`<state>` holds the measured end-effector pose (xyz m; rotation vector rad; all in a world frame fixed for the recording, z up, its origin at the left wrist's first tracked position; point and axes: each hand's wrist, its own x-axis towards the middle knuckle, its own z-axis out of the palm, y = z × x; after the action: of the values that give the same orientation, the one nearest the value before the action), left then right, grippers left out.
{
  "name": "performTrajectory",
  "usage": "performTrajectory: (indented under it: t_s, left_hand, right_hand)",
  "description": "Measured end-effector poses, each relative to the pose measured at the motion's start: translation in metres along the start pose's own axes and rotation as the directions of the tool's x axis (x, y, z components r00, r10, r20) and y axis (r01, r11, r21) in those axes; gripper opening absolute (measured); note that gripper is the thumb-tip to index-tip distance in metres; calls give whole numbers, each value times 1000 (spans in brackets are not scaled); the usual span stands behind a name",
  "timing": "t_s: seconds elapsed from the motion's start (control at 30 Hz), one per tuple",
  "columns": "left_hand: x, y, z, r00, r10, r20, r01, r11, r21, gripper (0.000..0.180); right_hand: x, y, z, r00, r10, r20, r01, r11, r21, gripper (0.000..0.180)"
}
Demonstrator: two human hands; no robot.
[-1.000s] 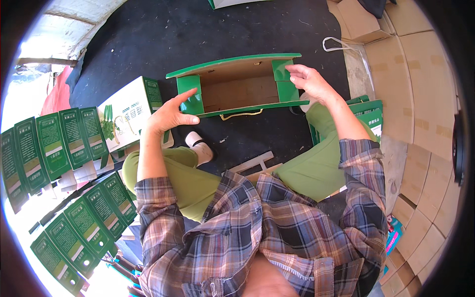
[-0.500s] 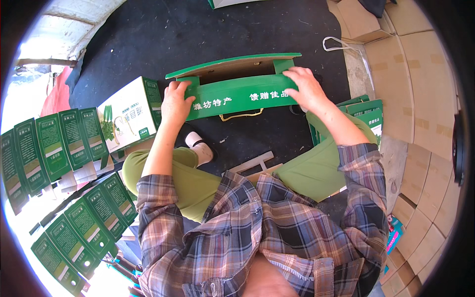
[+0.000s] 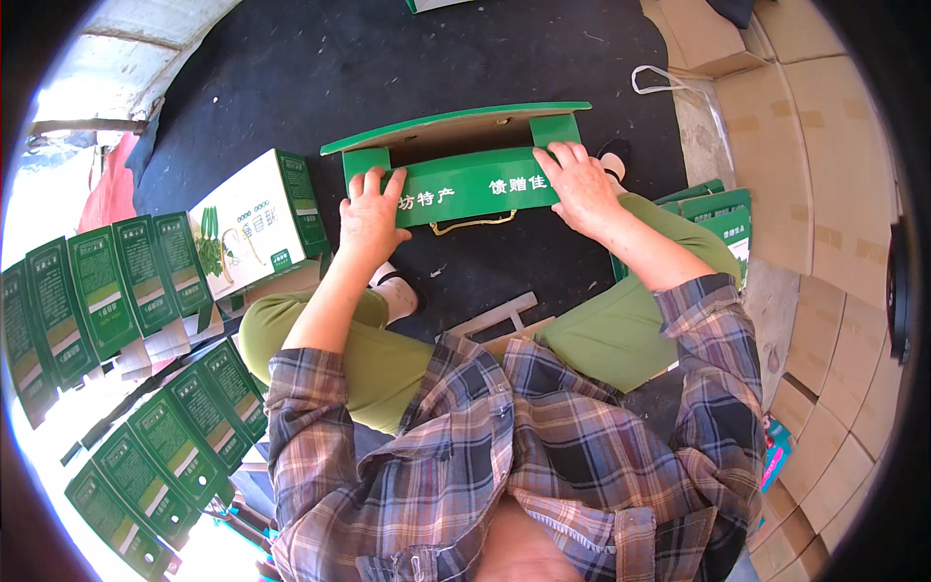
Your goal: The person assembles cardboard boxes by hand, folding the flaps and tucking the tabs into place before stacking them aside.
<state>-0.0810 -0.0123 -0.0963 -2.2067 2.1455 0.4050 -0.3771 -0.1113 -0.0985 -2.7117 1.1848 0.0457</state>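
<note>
On the black mat [image 3: 291, 78], both hands pressing green box flap [image 3: 475, 189], finished box [image 3: 254, 225] left, flat stacks [image 3: 107, 281] perhaps cartons.

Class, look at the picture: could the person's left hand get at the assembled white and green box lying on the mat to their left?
Probably yes: the left hand rests on the green carton, and bare black mat lies between it and the white and green box.

Green carton [image 3: 465, 160]: interior hidden behind front flap; flap ends covered by left hand [image 3: 371, 218] and right hand [image 3: 580, 184]
</note>
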Motion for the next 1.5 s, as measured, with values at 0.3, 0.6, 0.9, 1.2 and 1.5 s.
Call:
performTrajectory:
  t_s: [0.3,0.6,0.9,1.2,1.5]
  left_hand:
    - [5,-1,-2,1000,29,-4,-29,1000,-9,78]
    - [8,-5,-2,999,25,27,-23,998,-53,74]
    - [5,-9,-1,997,66,-28,-68,993,-91,76]
    - [8,-7,7,997,75,-11,-75,996,-37,83]
    - [5,13,37,965,212,-157,-139,913,384,72]
  right_hand:
    - [1,2,-5,1000,-1,24,0,999,54,75]
    - [2,2,-3,999,0,40,-3,998,69,71]
    - [2,5,1,1000,20,24,-23,995,98,69]
    - [-1,8,5,998,7,56,-12,996,89,71]
    - [-2,-5,-2,969,34,243,-19,998,-64,92]
